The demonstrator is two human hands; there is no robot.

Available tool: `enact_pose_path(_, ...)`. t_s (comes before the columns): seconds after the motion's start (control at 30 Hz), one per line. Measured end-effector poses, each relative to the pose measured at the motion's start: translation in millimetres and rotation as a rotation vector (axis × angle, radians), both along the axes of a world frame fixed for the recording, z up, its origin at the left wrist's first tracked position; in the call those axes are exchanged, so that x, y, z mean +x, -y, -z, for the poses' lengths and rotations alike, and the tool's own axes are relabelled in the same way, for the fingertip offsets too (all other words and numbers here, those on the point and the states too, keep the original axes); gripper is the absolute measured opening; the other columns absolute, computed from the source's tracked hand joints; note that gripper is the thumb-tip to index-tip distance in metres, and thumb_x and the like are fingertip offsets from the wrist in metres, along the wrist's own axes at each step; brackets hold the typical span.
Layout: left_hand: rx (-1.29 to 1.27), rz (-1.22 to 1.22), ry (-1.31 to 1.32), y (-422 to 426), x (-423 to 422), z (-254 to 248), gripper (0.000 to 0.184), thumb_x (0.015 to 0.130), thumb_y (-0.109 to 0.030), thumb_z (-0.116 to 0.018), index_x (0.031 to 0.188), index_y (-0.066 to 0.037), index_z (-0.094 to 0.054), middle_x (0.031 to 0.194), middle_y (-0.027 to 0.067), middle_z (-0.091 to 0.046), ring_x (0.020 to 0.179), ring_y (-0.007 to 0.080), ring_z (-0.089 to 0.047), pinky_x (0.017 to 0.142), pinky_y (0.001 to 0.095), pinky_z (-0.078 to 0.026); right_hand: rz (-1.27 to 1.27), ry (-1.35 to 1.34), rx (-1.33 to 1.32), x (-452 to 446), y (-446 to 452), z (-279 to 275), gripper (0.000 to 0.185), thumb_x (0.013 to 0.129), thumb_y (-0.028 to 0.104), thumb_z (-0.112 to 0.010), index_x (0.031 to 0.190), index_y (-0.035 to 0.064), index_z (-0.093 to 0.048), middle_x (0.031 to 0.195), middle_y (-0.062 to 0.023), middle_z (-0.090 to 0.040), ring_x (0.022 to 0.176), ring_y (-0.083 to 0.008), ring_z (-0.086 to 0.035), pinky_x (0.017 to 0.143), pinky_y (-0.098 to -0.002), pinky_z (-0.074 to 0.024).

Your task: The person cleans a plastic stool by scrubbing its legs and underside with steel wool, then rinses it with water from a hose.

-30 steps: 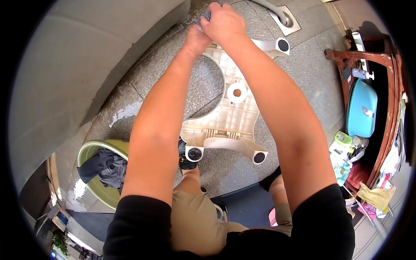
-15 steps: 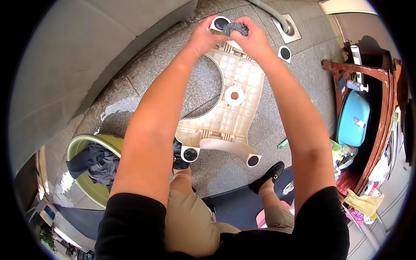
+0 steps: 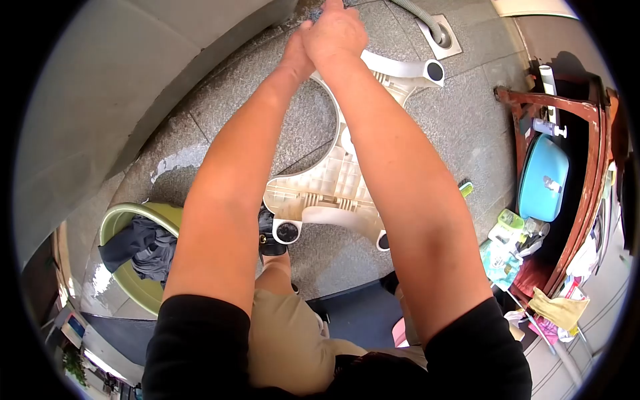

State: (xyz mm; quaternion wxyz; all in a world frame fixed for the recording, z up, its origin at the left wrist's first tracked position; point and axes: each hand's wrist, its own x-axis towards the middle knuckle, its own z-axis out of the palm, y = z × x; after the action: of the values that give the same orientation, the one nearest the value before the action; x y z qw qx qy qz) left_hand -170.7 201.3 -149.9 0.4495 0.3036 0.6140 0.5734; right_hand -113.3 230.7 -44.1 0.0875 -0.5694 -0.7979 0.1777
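"Where is the ribbed, cream-white plastic frame with the curved cut-out?"

"On the grey stone-tiled floor, ribbed side up, just ahead of the person. Round black pads show at its leg ends."

"And the hands?"

"Both are at its far end, close together. The right hand is curled around a grey mesh scourer, only a bit of which shows past the fingers. The left hand is just beside it, by the frame's edge; its fingers are hidden, so I can't tell how far they're closed or what they hold."

"What's around them?"

"An olive-green plastic tub of dark cloth near the left forearm, a ridged grey hose beyond the right hand, and a bright blue plastic basin well off to the right."
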Motion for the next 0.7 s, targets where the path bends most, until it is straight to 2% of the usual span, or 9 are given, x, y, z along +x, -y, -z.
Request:
enact_pose_path(0.13, 0.179, -0.013, 0.228, 1.3, -0.8, -2.6, 0.033, 0.099, -0.015, -0.051, 0.129, -0.002, -0.051, 0.115, 0.0069, -0.063, 0.102, 0.0126, -0.059, 0.086, 0.0322, -0.05, -0.149, -0.204, 0.032, 34.6, -2.8, 11.8, 0.043, 0.078, 0.026, -0.069, 0.116, 0.0101, -0.058, 0.108, -0.0186, -0.063, 0.098, -0.0365, -0.064, 0.089, -0.0441, -0.0503)
enact_pose_path(0.2, 0.095, 0.067, -0.161, 9.7, 0.3, -18.8, 0.046, 0.09, -0.003, -0.064, 0.134, -0.004, -0.049, 0.115, 0.0077, -0.064, 0.102, 0.014, -0.06, 0.088, 0.0308, -0.051, -0.19, -0.165, 0.023, 40.2, -6.3, 5.7, 0.041, 0.078, 0.025, -0.069, 0.115, 0.0111, -0.058, 0.107, -0.0177, -0.063, 0.097, -0.0364, -0.064, 0.087, -0.0441, -0.051)
enact_pose_path(0.37, -0.028, 0.055, -0.107, 1.5, -3.8, -16.2, 0.061, 0.077, 0.002, -0.076, 0.132, -0.008, -0.052, 0.113, 0.0067, -0.067, 0.1, 0.0139, -0.062, 0.087, 0.0297, -0.052, -0.739, -0.121, 0.065, 66.5, -56.0, 4.7, 0.033, 0.077, 0.019, -0.07, 0.107, 0.0121, -0.059, 0.105, -0.0146, -0.066, 0.091, -0.0308, -0.066, 0.079, -0.0409, -0.0525)
enact_pose_path(0.4, 0.011, 0.065, -0.153, 1.2, -1.8, -21.0, 0.063, 0.075, 0.0, -0.078, 0.132, -0.008, -0.053, 0.111, 0.0063, -0.068, 0.101, 0.0136, -0.062, 0.087, 0.0298, -0.052, -0.739, -0.121, 0.065, 72.1, -61.3, -0.3, 0.033, 0.077, 0.019, -0.07, 0.107, 0.0121, -0.059, 0.105, -0.0146, -0.066, 0.091, -0.0308, -0.066, 0.079, -0.0409, -0.0525)
enact_pose_path(0.47, 0.041, 0.034, -0.164, 2.2, 2.6, -21.1, 0.066, 0.073, -0.004, -0.083, 0.132, -0.008, -0.053, 0.112, 0.0058, -0.068, 0.101, 0.0134, -0.062, 0.089, 0.0303, -0.051, -0.514, -0.255, -0.414, 76.1, -72.4, -6.8, 0.03, 0.077, 0.014, -0.069, 0.105, 0.0108, -0.059, 0.099, -0.0092, -0.066, 0.087, -0.0207, -0.065, 0.076, -0.0361, -0.0518)
enact_pose_path(0.53, 0.007, 0.026, -0.223, 0.5, 2.7, -14.3, 0.07, 0.068, -0.013, -0.088, 0.13, -0.008, -0.055, 0.114, 0.007, -0.068, 0.104, 0.015, -0.062, 0.091, 0.0317, -0.05, -0.505, -0.254, -0.334, 77.3, -76.9, 6.5, 0.03, 0.078, 0.012, -0.068, 0.106, 0.0112, -0.06, 0.094, -0.0042, -0.064, 0.084, -0.0144, -0.06, 0.076, -0.0313, -0.0502)
enact_pose_path(0.6, 0.012, 0.016, -0.194, 2.5, 2.7, -16.0, 0.071, 0.067, -0.017, -0.089, 0.129, -0.009, -0.055, 0.115, 0.0073, -0.068, 0.105, 0.0161, -0.062, 0.092, 0.0323, -0.05, -0.194, -0.874, -0.601, 76.9, -77.4, 15.4, 0.03, 0.078, 0.013, -0.067, 0.107, 0.012, -0.061, 0.091, -0.0037, -0.062, 0.082, -0.015, -0.058, 0.077, -0.0295, -0.0492)
enact_pose_path(0.67, 0.017, 0.023, -0.168, 1.9, 3.0, -14.2, 0.072, 0.066, -0.021, -0.09, 0.128, -0.009, -0.056, 0.115, 0.0077, -0.068, 0.106, 0.0172, -0.063, 0.093, 0.0329, -0.05, -0.458, -0.414, -0.291, 76.1, -60.7, 26.7, 0.031, 0.077, 0.014, -0.068, 0.108, 0.0121, -0.061, 0.094, -0.0054, -0.065, 0.084, -0.0157, -0.06, 0.078, -0.0308, -0.0504)
enact_pose_path(0.7, -0.019, 0.027, -0.238, 3.1, -2.6, -11.9, 0.069, 0.069, -0.018, -0.088, 0.129, -0.009, -0.054, 0.115, 0.0054, -0.066, 0.105, 0.0148, -0.06, 0.093, 0.0318, -0.049, -0.449, -0.392, -0.273, 75.7, -58.0, 22.6, 0.03, 0.078, 0.014, -0.068, 0.107, 0.0123, -0.062, 0.094, -0.0076, -0.066, 0.082, -0.0189, -0.063, 0.078, -0.0334, -0.0514)
